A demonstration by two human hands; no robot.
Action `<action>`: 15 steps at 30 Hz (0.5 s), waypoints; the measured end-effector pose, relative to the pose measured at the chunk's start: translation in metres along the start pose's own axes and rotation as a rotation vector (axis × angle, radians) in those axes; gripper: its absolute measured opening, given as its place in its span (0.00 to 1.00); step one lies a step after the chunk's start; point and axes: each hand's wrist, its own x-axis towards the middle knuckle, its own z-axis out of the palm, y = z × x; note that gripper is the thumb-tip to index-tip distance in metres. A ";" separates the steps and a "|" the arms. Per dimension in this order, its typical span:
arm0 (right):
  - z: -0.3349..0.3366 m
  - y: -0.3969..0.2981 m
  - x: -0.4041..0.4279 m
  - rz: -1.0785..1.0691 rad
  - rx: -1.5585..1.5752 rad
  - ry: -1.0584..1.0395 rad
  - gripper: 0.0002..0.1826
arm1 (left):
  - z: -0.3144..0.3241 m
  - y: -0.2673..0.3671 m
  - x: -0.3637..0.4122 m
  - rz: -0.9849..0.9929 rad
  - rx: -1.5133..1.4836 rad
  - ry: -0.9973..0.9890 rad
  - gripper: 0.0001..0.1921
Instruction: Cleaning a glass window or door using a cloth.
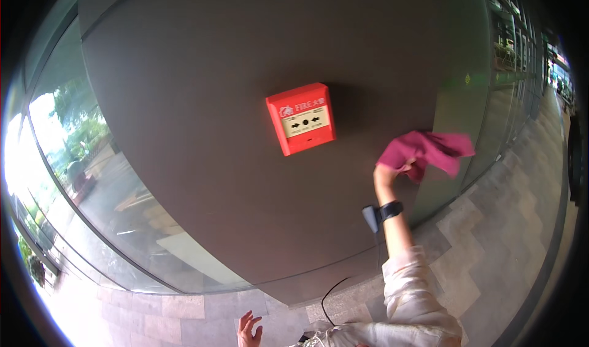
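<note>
A magenta cloth (421, 151) is bunched in my right hand (385, 172), which is raised against the dark wall panel (221, 172). The cloth covers most of the fingers, and its loose end flares to the right, slightly blurred. Up and to the left of that hand, a red fire alarm call point (307, 119) is mounted on the panel; its pale front plate bears arrows and writing. Low in the view, my left hand (249, 331) hangs with fingers apart and slightly curled, holding nothing and away from the wall.
A black strap with a grey device (379, 214) sits on my right wrist. A black cable (326, 296) loops near my waist. Glass panes (115, 199) stand at the left, and a tiled walkway (497, 227) runs along more glass (499, 94) at the right.
</note>
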 end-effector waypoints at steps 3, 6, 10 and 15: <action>0.018 -0.030 -0.107 0.217 0.386 -0.107 0.20 | 0.024 0.018 0.037 0.024 -0.069 -0.031 0.18; -0.040 -0.112 -0.154 -0.704 -0.014 -0.739 0.19 | 0.031 0.037 0.061 0.077 0.014 -0.048 0.18; -0.071 -0.085 -0.190 -1.056 0.119 -1.498 0.24 | 0.055 0.079 0.089 0.251 0.119 -0.138 0.18; -0.075 0.035 -0.158 -0.667 -0.023 -1.258 0.25 | 0.073 0.074 0.078 0.232 0.144 -0.159 0.18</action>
